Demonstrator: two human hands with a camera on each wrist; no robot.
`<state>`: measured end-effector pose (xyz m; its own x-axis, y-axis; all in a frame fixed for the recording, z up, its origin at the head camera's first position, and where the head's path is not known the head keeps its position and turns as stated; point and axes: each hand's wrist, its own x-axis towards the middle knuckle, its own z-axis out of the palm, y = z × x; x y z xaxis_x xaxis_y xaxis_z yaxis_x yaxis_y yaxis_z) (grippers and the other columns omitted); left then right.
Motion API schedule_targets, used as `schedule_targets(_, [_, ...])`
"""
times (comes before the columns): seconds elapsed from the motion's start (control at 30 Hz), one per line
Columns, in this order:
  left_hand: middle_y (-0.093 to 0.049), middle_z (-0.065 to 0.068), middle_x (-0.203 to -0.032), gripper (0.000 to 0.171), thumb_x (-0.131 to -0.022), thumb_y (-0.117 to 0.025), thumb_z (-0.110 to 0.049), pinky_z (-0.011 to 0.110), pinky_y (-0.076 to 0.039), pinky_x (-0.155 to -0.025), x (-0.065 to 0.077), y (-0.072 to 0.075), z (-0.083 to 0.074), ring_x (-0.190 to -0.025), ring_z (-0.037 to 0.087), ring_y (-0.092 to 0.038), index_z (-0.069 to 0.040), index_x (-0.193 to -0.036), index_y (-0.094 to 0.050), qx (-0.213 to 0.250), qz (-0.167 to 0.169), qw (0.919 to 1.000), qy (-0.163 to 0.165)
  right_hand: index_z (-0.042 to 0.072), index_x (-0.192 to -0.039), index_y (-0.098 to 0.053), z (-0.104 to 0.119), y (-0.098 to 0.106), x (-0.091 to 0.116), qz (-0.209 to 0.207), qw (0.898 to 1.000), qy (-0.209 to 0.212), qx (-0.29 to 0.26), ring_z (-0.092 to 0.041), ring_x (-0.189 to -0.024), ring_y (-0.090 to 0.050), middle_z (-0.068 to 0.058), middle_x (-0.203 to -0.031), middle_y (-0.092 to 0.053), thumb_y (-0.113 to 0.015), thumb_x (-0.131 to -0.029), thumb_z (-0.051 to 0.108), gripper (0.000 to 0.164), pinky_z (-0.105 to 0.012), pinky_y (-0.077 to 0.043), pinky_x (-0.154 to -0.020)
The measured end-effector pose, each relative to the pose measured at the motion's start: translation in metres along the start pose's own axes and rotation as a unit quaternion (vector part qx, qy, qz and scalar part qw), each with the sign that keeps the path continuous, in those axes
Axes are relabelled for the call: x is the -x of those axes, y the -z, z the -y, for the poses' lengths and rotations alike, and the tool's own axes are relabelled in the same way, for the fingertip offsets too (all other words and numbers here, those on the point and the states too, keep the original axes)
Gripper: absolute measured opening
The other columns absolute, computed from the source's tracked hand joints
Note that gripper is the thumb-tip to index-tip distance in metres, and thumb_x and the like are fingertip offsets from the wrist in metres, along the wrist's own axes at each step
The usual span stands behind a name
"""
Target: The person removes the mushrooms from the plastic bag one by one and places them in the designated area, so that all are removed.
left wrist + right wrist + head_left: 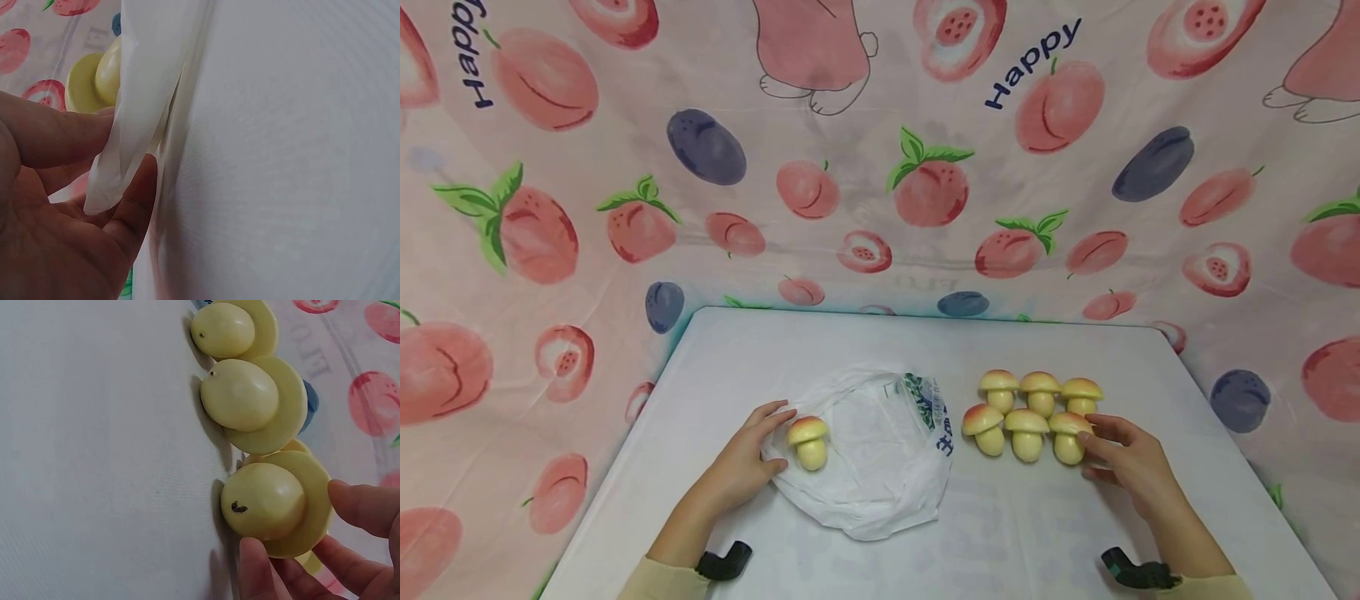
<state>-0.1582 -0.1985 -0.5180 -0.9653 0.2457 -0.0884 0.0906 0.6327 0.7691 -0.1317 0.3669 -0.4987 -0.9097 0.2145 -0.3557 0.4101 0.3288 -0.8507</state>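
Note:
My left hand (747, 462) holds the left edge of a white plastic bag (880, 492) lying flat on the table. In the left wrist view a fold of the bag (144, 81) lies between thumb and fingers. One mushroom (810, 442), yellow with an orange-tinged cap and toy-like, rests on the bag beside that hand. At the right, my right hand (1138, 471) has its fingers and thumb around the cap side of the front right mushroom (1067, 446). In the right wrist view this mushroom (265, 500) stays beside the others, with fingertips against its cap.
Several like mushrooms (1026, 425) sit close together in two rows right of the bag. The white table (1000, 542) ends at a back edge against a fruit-printed cloth (820, 250). Black bands with a protruding piece (726, 562) are on both wrists.

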Motion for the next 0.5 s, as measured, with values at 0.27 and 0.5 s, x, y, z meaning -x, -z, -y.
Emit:
schedule_targets(0.27, [-0.033, 0.009, -0.175, 0.075, -0.089, -0.075, 0.009, 0.067, -0.032, -0.128, 0.001, 0.001, -0.001, -0.163, 0.045, -0.029, -0.01, -0.158, -0.053, 0.003, 0.001, 1.0, 0.002, -0.002, -0.162, -0.039, 0.0, 0.006, 0.004, -0.005, 1.0, 0.013, 0.004, 0.006, -0.094, -0.069, -0.015, -0.146, -0.057, -0.075, -0.102, 0.035, 0.079, -0.032, -0.067, -0.082])
schedule_targets(0.5, [-0.033, 0.01, -0.175, 0.075, -0.089, -0.076, 0.009, 0.068, -0.032, -0.127, 0.002, 0.001, -0.002, -0.163, 0.045, -0.029, -0.01, -0.158, -0.052, 0.001, 0.004, 1.0, -0.001, -0.002, -0.163, -0.037, 0.004, 0.011, 0.009, -0.016, 1.0, 0.016, 0.018, 0.007, -0.092, -0.07, -0.022, -0.151, -0.057, -0.071, -0.105, 0.034, 0.076, -0.031, -0.067, -0.081])
